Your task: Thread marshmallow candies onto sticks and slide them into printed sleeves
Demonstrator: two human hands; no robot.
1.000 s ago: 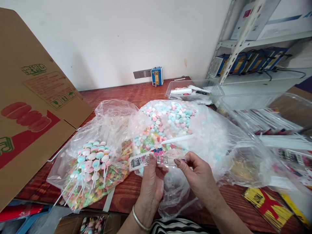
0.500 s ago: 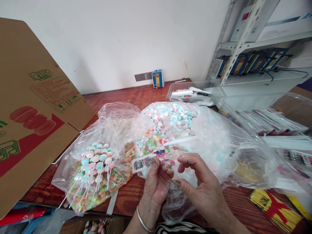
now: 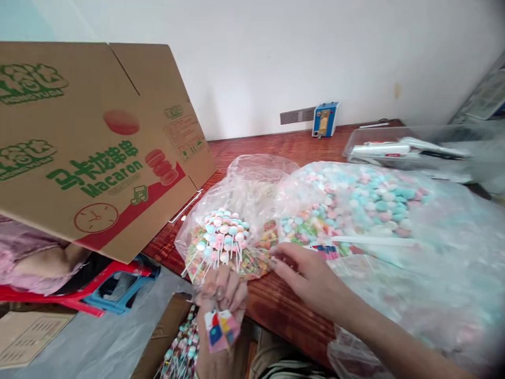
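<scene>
My left hand (image 3: 223,292) is low, over the table's front edge, with its fingers curled. It holds a small printed clear bag (image 3: 222,330), whose colourful label hangs across the wrist; motion blurs the grip. My right hand (image 3: 305,273) is over the table, fingers bent and thumb apart from the index finger, with nothing visible between them. Its fingertips are close to the edge of a large clear bag of small gummy candies (image 3: 256,263). On that bag lies a bunch of pastel candies on white sticks (image 3: 224,231).
A large bag of pastel candies (image 3: 382,205) covers the right side. Another printed packet (image 3: 325,251) lies beside it. A big cardboard box (image 3: 118,158) stands left, a carton of stick candies (image 3: 185,337) below. At the far left, part of a person shows near a red stool (image 3: 118,271).
The view has swung left. My left hand has moved down and left with the printed bag, over the table edge. My right hand has drawn away from it, near the gummy bag.
</scene>
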